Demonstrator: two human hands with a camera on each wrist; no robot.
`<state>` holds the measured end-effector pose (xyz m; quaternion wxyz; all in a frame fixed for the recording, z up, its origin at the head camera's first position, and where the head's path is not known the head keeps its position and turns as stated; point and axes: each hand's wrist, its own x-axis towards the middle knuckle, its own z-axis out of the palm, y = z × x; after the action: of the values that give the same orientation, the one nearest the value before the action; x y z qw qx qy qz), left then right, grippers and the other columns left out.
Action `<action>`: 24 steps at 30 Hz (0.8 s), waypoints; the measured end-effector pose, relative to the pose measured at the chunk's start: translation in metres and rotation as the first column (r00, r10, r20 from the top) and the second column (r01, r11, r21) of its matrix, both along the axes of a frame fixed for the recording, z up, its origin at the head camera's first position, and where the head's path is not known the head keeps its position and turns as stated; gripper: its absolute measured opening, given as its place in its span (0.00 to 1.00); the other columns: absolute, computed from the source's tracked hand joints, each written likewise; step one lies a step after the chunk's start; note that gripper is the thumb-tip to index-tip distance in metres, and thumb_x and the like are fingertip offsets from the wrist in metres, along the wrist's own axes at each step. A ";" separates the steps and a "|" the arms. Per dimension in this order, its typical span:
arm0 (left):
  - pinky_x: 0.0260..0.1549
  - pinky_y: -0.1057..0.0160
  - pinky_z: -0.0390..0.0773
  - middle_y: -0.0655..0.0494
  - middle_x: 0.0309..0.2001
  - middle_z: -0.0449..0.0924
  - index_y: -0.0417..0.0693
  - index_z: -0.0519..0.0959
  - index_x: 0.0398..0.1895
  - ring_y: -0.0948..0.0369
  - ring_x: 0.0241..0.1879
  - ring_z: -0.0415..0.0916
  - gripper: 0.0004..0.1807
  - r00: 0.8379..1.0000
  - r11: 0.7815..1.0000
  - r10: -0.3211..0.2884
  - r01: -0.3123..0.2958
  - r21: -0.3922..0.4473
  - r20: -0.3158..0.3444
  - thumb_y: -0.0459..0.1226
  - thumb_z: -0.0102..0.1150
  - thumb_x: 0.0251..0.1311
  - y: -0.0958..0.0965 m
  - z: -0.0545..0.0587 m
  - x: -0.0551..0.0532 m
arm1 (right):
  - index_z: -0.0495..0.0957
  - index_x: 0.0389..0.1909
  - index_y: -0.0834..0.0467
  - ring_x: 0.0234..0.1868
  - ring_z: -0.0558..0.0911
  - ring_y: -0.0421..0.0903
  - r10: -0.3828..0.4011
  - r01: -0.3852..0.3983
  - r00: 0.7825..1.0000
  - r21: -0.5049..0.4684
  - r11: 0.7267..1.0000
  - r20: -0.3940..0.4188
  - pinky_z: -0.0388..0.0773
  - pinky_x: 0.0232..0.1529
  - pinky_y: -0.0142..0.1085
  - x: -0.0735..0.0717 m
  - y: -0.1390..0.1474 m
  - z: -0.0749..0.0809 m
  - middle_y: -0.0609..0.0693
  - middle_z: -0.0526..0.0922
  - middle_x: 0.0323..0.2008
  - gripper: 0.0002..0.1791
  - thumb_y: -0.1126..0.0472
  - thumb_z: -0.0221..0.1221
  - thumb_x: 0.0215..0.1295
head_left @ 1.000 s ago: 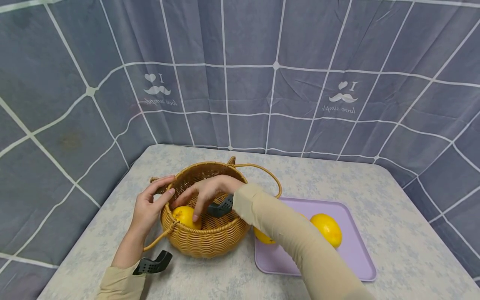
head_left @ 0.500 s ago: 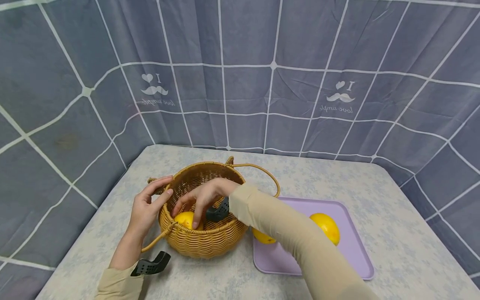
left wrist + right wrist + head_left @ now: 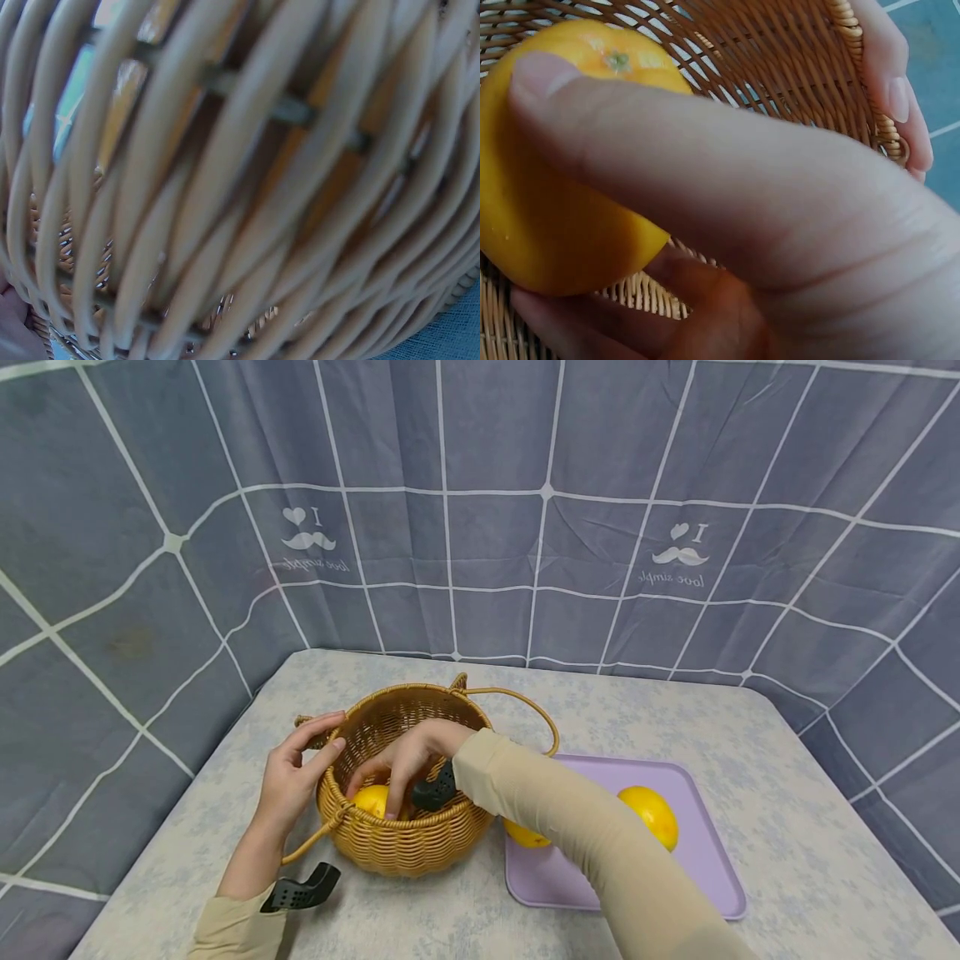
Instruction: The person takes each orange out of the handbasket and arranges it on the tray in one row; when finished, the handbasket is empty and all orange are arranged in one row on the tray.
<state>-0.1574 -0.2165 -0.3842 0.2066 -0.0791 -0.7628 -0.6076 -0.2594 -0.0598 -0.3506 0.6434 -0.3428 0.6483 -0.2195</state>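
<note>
A round wicker basket (image 3: 412, 850) stands on the table, left of the middle in the head view. My left hand (image 3: 294, 775) holds its left rim, thumb at the edge and fingers on the outer side. Inside, my right hand (image 3: 408, 760) grips an orange (image 3: 371, 799) low by the left wall. The right wrist view shows the thumb across the top of this orange (image 3: 562, 217) near its stem spot, with fingers curled beneath. Wicker weave (image 3: 217, 180) fills the left wrist view, with orange colour behind the gaps.
Right of the basket lies a lilac tray (image 3: 553, 883) with an orange (image 3: 651, 817) and another orange (image 3: 527, 836) partly hidden by my right sleeve (image 3: 577, 810). Two thin looped handles (image 3: 536, 703) stick out from the basket. A grey checked curtain (image 3: 495, 543) surrounds the table.
My right hand has lowered the orange a little deeper into the basket. The left hand keeps its hold on the rim. The head view has shifted slightly.
</note>
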 end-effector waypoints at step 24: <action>0.55 0.67 0.60 0.62 0.55 0.74 0.37 0.74 0.57 0.66 0.52 0.67 0.18 1.000 1.000 0.001 -0.001 -0.001 0.009 0.33 0.55 0.65 -0.001 0.000 0.000 | 0.62 0.63 0.52 0.52 0.71 0.40 -0.010 -0.020 0.982 -0.159 0.987 -0.191 0.70 0.53 0.30 -0.016 0.020 0.015 0.46 0.68 0.54 0.34 0.65 0.64 0.56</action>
<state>-0.1576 -0.2171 -0.3846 0.2033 -0.0761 -0.7640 -0.6076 -0.2756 -0.0396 -0.3356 0.5490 -0.4146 0.6865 -0.2354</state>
